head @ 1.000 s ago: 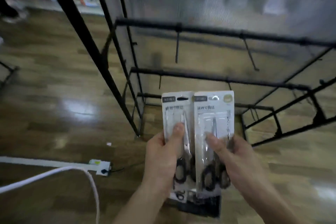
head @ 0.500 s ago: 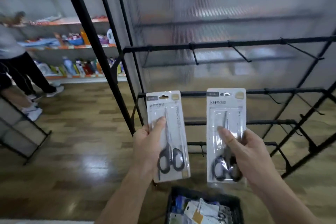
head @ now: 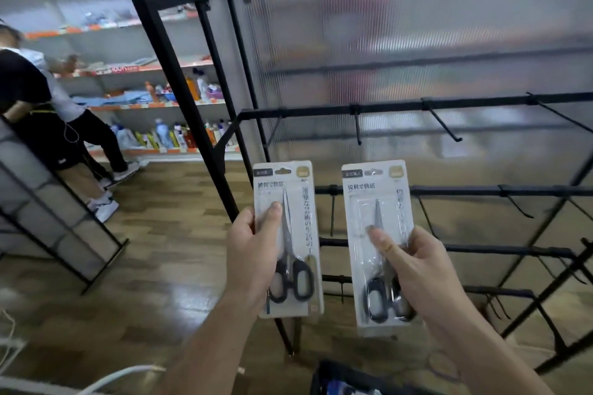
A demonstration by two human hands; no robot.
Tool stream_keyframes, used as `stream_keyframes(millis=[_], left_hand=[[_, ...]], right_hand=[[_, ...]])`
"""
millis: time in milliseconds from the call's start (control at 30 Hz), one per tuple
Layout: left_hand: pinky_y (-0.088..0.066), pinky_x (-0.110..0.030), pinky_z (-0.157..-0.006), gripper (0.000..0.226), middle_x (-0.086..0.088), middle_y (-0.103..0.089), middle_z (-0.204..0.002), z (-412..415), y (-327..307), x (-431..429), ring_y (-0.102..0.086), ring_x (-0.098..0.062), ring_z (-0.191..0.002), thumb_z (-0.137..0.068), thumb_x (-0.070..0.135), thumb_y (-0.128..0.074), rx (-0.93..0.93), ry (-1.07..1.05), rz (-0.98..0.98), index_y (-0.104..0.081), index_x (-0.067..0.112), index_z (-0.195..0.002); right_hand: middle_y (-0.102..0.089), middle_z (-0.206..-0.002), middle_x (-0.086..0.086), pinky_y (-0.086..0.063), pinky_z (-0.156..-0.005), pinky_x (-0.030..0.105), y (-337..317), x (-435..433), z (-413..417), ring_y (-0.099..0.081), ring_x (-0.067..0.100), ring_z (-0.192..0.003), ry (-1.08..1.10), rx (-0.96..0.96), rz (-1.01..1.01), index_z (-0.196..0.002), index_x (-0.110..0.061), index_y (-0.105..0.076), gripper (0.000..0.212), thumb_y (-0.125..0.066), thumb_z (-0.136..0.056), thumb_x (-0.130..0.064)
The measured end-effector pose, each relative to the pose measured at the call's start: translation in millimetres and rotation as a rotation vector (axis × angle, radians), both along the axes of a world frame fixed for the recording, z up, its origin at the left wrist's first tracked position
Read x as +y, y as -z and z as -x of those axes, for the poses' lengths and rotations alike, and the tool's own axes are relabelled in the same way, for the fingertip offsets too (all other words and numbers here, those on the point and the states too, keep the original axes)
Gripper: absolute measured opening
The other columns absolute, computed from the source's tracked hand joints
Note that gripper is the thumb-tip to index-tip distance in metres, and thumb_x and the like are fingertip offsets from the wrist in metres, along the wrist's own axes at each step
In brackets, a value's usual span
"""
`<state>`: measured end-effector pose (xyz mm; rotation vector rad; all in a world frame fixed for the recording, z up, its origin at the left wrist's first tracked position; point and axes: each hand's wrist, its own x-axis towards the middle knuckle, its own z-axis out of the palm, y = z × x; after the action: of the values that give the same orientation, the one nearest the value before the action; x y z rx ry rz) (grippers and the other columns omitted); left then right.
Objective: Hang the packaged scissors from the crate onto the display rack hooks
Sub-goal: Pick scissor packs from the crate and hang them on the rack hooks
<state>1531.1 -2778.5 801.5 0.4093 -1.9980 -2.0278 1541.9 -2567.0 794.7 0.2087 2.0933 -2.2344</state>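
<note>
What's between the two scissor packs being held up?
Nothing, in the head view: the gap between the left pack and right pack is bare, with black rack bars behind.

Glossy wooden floor [head: 167,250] spreads across the left, catching pale reflections. Far left, white shelves [head: 134,69] with orange edging hold colourful bottles [head: 162,136]. Two people [head: 29,86] stand beside them. A white cable [head: 122,373] lies near left.

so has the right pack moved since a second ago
Yes, up. The right pack had its top below the second rack bar; now its top is above that bar.
</note>
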Motion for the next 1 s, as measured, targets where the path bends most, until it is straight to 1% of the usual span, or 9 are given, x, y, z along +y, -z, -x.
stream_keyframes(millis=[100,200,400,533,600,700,867,933,1000], left_hand=[[-0.064,-0.044,-0.079,0.019,0.001,-0.08,-0.096,26,0,-20,-0.078,-0.018,-0.089,-0.102,0.034,-0.063,0.014,-0.017,0.023,-0.071,0.018,-0.108],[-0.063,-0.051,-0.083,0.023,-0.001,-0.078,-0.091,55,2,-42,-0.076,-0.018,-0.085,-0.101,0.041,-0.063,0.028,-0.027,0.057,-0.072,0.02,-0.101],[-0.059,-0.061,-0.078,0.049,-0.023,-0.07,-0.096,109,25,-75,-0.069,-0.046,-0.09,-0.093,0.061,-0.062,0.011,0.076,0.07,-0.067,0.013,-0.102],[-0.06,-0.048,-0.093,0.023,0.002,-0.078,-0.099,142,40,-87,-0.075,-0.018,-0.096,-0.099,0.045,-0.064,0.023,0.123,0.007,-0.074,0.025,-0.107],[-0.059,-0.046,-0.094,0.022,0.003,-0.077,-0.102,158,45,-92,-0.073,-0.016,-0.097,-0.099,0.046,-0.065,0.031,0.138,0.018,-0.074,0.027,-0.105],[-0.06,-0.046,-0.09,0.037,0.004,-0.074,-0.108,188,47,-95,-0.072,-0.015,-0.097,-0.094,0.062,-0.063,-0.01,0.178,0.051,-0.07,0.03,-0.112],[-0.057,-0.041,-0.087,0.042,-0.002,-0.072,-0.103,251,31,-86,-0.069,-0.023,-0.095,-0.1,0.054,-0.057,-0.113,0.215,-0.016,-0.06,0.018,-0.122],[-0.056,-0.034,-0.069,0.041,-0.007,-0.074,-0.096,273,32,-85,-0.072,-0.028,-0.089,-0.098,0.053,-0.061,-0.153,0.172,-0.051,-0.067,0.014,-0.111],[-0.06,-0.04,-0.062,0.041,-0.009,-0.076,-0.083,287,37,-85,-0.074,-0.03,-0.079,-0.091,0.055,-0.069,-0.176,0.108,-0.038,-0.071,0.014,-0.089]], right_hand=[[-0.069,-0.065,-0.004,-0.05,-0.047,0.021,-2,-20,15,-0.063,0.009,-0.051,0.022,0.009,-0.025,-0.101,-0.012,-0.065,0.028,-0.072,-0.089,-0.037],[-0.061,-0.069,0.005,-0.047,-0.048,0.029,-4,-48,29,-0.055,0.014,-0.05,0.018,0.041,-0.08,-0.091,-0.014,-0.063,0.034,-0.075,-0.086,-0.045],[-0.066,-0.066,0.0,-0.048,-0.048,0.024,3,-95,56,-0.059,0.011,-0.05,0.026,0.009,-0.087,-0.105,-0.005,-0.064,0.043,-0.073,-0.086,-0.042],[-0.065,-0.068,0.009,-0.045,-0.043,0.02,5,-119,65,-0.059,0.01,-0.048,0.094,0.005,-0.082,-0.104,-0.005,-0.068,0.036,-0.074,-0.087,-0.037],[-0.072,-0.079,0.017,-0.048,-0.044,0.02,7,-129,67,-0.066,0.011,-0.053,0.108,-0.003,-0.078,-0.105,-0.008,-0.071,0.028,-0.074,-0.089,-0.032],[-0.078,-0.094,0.008,-0.059,-0.059,0.027,10,-146,71,-0.077,0.02,-0.078,0.098,-0.013,-0.062,-0.112,-0.014,-0.07,0.027,-0.072,-0.09,-0.03],[-0.077,-0.104,0.008,-0.063,-0.077,0.051,14,-168,86,-0.076,0.028,-0.092,0.106,-0.006,-0.087,-0.118,-0.02,-0.069,0.037,-0.074,-0.086,-0.039],[-0.076,-0.105,0.008,-0.063,-0.077,0.05,14,-176,92,-0.076,0.027,-0.093,0.099,0.005,-0.095,-0.117,-0.021,-0.069,0.038,-0.076,-0.085,-0.041],[-0.077,-0.103,0.006,-0.064,-0.074,0.044,13,-183,98,-0.076,0.025,-0.09,0.096,0.021,-0.102,-0.116,-0.02,-0.069,0.035,-0.075,-0.087,-0.039]])
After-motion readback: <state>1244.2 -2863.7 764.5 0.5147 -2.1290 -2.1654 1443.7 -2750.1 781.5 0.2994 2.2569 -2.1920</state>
